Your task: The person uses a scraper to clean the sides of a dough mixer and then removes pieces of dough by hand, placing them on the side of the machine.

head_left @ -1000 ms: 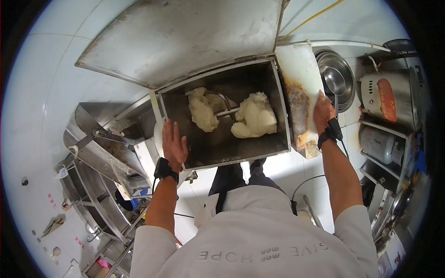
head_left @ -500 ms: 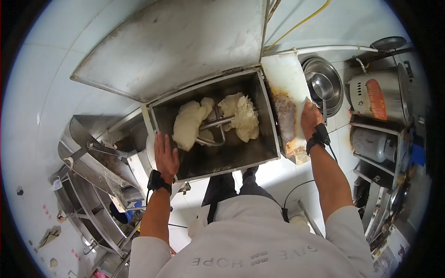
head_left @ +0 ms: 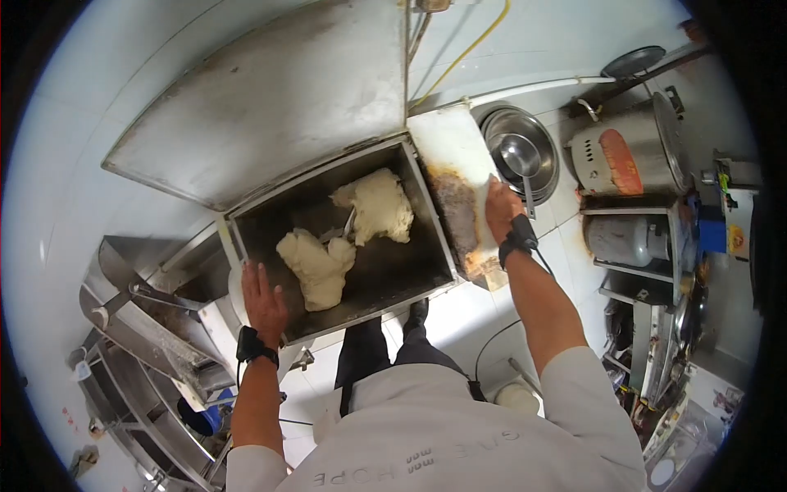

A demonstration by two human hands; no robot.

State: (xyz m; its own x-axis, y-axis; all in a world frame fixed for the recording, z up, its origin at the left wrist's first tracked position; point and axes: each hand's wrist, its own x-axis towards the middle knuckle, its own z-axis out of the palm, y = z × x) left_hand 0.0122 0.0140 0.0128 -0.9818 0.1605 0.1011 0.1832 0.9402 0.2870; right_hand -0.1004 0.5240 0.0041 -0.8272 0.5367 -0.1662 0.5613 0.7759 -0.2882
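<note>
A steel dough mixer's bin (head_left: 450, 250) stands in front of me. Two large pale dough lumps lie inside, one lower left (head_left: 316, 271) and one upper right (head_left: 382, 207). Part of a metal mixing arm (head_left: 350, 223) shows between them; the dough hides the rest. My left hand (head_left: 266, 305) lies flat at the bin's left side, fingers stretched out, holding nothing. My right hand (head_left: 502, 211) rests on the outer edge of the rust-stained white side housing (head_left: 443, 135), its fingertips partly hidden.
The mixer's raised lid (head_left: 270, 98) leans back against the wall. Nested steel bowls with a ladle (head_left: 520, 154) sit right of the housing. Farther right are a large steel pot (head_left: 627, 156) and a gas cylinder (head_left: 627, 239). Metal troughs (head_left: 139, 295) stand at left.
The mixing arm has turned and the dough lumps have shifted around it; less of the arm shows. My view has swung, moving the scene leftward. Both hands keep their places on the machine.
</note>
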